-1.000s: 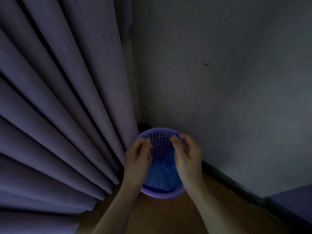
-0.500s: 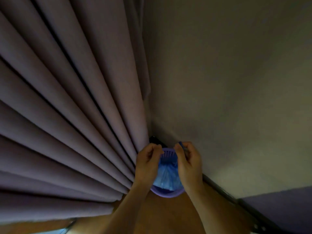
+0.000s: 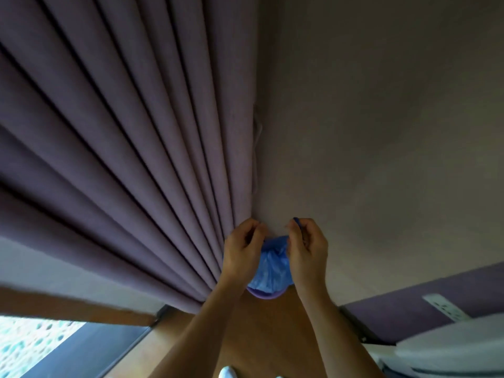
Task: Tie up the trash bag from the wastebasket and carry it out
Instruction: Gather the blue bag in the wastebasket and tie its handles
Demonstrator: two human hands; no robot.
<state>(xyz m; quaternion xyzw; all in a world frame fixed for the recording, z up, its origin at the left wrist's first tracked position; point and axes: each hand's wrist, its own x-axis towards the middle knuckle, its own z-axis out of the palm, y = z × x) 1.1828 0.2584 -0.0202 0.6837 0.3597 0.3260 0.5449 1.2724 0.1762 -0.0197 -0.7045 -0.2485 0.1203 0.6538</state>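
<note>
Two hands up w/ the blue trash bag (image 3: 271, 266): your left hand (image 3: 242, 253) and right hand (image 3: 308, 249) each pinch its top edge. Bag hangs between them, just above the purple wastebasket (image 3: 266, 294), beside the curtain (image 3: 122, 148).

1. I see a blue trash bag (image 3: 271, 268) above a purple wastebasket (image 3: 266, 295).
2. I see a dusky purple curtain (image 3: 122, 132) and a beige wall (image 3: 381, 118).
3. I see an orange-brown wooden floor (image 3: 261, 331).
</note>
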